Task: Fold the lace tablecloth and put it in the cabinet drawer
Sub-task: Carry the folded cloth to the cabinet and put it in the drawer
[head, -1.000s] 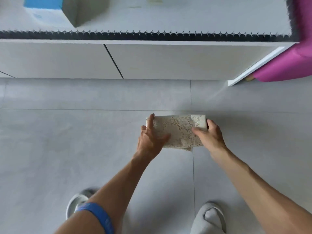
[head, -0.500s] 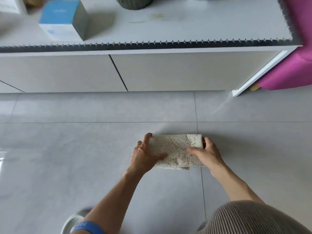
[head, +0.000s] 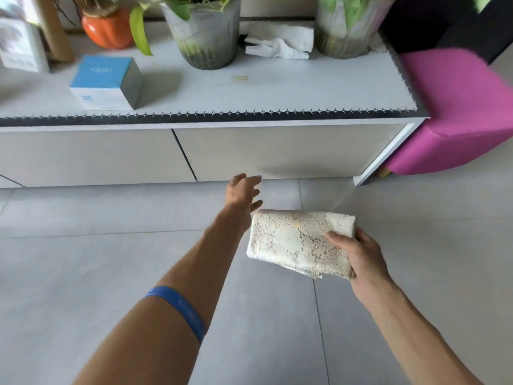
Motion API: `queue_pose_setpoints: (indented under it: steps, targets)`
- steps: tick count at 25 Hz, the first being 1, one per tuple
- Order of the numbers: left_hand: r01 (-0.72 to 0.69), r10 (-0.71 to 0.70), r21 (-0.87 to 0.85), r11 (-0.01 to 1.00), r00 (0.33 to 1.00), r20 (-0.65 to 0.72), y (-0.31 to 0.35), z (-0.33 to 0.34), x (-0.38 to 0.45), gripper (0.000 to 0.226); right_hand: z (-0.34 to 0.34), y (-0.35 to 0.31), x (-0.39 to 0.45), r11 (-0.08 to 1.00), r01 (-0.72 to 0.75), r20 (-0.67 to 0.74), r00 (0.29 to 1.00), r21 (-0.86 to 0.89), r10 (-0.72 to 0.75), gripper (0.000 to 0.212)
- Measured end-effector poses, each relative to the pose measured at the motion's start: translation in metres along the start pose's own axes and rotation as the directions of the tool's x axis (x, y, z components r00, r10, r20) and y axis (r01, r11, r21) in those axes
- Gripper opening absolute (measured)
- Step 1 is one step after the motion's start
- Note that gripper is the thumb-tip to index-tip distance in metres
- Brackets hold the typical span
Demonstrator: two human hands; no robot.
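The cream lace tablecloth point(head: 294, 240) is folded into a small thick rectangle and is held above the grey floor. My right hand point(head: 358, 254) grips its right end, thumb on top and fingers underneath. My left hand point(head: 243, 191) is off the cloth, fingers relaxed and spread, stretched out just below the front of the low white cabinet. The right drawer front point(head: 277, 151) is flush with the cabinet, as is the left drawer front point(head: 88, 157); neither shows a handle.
On the cabinet top point(head: 249, 87) stand a blue and white box point(head: 107, 83), two potted plants point(head: 206, 37), an orange pot point(head: 109, 30) and a crumpled white cloth point(head: 280, 41). A magenta stool point(head: 455, 109) sits against the cabinet's right end.
My left hand let go of the cloth and moved forward to the cabinet. The right hand now carries the folded cloth alone, lifted off the floor. The view has tilted up.
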State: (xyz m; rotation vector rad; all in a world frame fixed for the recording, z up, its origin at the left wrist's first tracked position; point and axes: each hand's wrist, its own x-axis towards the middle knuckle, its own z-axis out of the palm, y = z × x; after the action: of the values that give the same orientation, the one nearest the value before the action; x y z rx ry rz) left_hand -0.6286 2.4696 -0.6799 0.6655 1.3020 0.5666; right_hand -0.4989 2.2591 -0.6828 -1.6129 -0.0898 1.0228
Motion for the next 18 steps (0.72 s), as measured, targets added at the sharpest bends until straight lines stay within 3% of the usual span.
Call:
queue_pose_setpoints:
  steps: [3,7,11,14,18]
  targets:
    - [0.146,-0.167,-0.306,0.941,0.985,-0.041,0.006,0.000,0.023,0.024,-0.019,-0.020,-0.011,0.999,0.052,-0.035,0.998,-0.013,-0.052,0.028]
    - [0.143,-0.190,-0.421,0.896,0.979,-0.072,-0.007,-0.009,0.049,0.017,-0.047,-0.031,-0.014,0.991,0.104,-0.039,0.993,-0.089,-0.108,0.025]
    - [0.149,-0.190,-0.546,0.824,0.982,-0.020,-0.006,0.007,0.062,0.016,-0.054,-0.026,-0.014,0.995,0.090,-0.024,0.996,-0.031,-0.090,0.031]
    - [0.174,-0.199,-0.542,0.822,0.980,0.013,-0.005,0.007,0.070,0.017,-0.048,-0.022,-0.011,0.996,0.085,0.005,0.996,-0.022,-0.084,0.033]
    - [0.176,-0.223,-0.426,0.887,0.973,-0.062,-0.004,0.009,0.072,0.025,-0.052,-0.025,-0.015,0.985,0.139,-0.040,0.989,-0.104,-0.144,0.035]
